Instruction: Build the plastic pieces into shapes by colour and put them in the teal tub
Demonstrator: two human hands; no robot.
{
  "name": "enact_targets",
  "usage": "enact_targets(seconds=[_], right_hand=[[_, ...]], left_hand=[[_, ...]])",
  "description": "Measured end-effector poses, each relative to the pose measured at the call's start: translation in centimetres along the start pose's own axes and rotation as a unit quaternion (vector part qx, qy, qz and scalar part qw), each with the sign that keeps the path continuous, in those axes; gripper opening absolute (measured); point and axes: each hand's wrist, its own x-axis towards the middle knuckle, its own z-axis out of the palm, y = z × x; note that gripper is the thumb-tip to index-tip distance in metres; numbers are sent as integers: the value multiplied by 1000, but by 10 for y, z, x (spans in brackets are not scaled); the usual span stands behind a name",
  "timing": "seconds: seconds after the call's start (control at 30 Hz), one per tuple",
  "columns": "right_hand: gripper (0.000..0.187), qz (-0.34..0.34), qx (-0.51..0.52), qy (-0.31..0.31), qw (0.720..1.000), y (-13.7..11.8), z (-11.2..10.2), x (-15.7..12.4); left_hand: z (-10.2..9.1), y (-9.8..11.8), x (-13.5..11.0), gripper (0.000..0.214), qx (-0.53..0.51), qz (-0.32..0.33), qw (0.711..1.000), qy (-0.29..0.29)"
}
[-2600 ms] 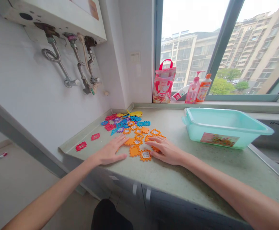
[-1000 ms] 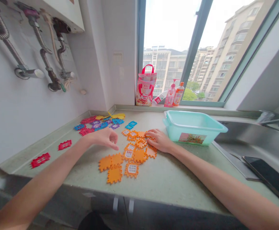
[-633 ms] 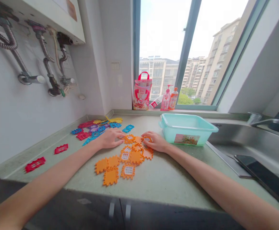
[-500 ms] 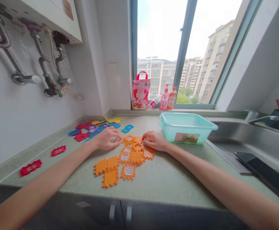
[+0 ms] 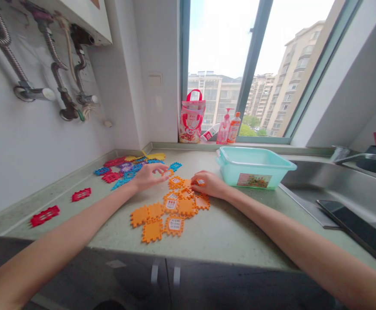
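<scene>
Several orange interlocking plastic tiles [image 5: 167,213] lie together on the green countertop [image 5: 226,232]. My left hand [image 5: 149,176] is raised a little above the counter and pinches a small orange tile [image 5: 168,173] at its fingertips. My right hand [image 5: 209,184] rests on the far edge of the orange group, fingers curled on an orange tile with a white window [image 5: 200,182]. Behind the left hand lies a heap of red, blue, purple and yellow tiles [image 5: 130,165].
A mint plastic tub [image 5: 252,168] stands right of my right hand. Two red tiles [image 5: 62,203] lie apart at the left. A pink bag [image 5: 191,118] and bottles [image 5: 228,128] stand on the sill. A steel sink [image 5: 336,185] and a dark phone [image 5: 355,228] are at the right.
My left hand has lifted a small orange tile off the counter and holds it up. My right hand has stayed on the far orange tiles. The view has shifted slightly.
</scene>
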Motion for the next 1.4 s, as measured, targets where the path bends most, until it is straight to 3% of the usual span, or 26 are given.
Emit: enact_targets(seconds=[0.13,0.2,0.3,0.47,0.73,1.13,1.4], right_hand=[[13,12,-25,30,999,0,2,0],[17,19,-59,44,997,-3,-6,-3],[20,60,-113,56,990,-10,-27,-7],[26,137,-156,66,976,-25,-48,-13],[32,174,-194,27,965,-25,-33,-15],[43,223,-177,-4,959,-15,-18,-8],[32,260,-141,-2,955,-9,-18,-5]], left_hand=[[14,13,29,54,-10,14,998,-56],[21,14,37,53,-22,0,998,-57],[28,11,33,51,-24,-7,999,-47],[28,1,13,56,-71,-36,993,-91],[25,-2,14,67,-33,-11,993,-109],[20,6,15,69,-40,-42,991,-119],[18,5,16,59,-10,-26,991,-127]])
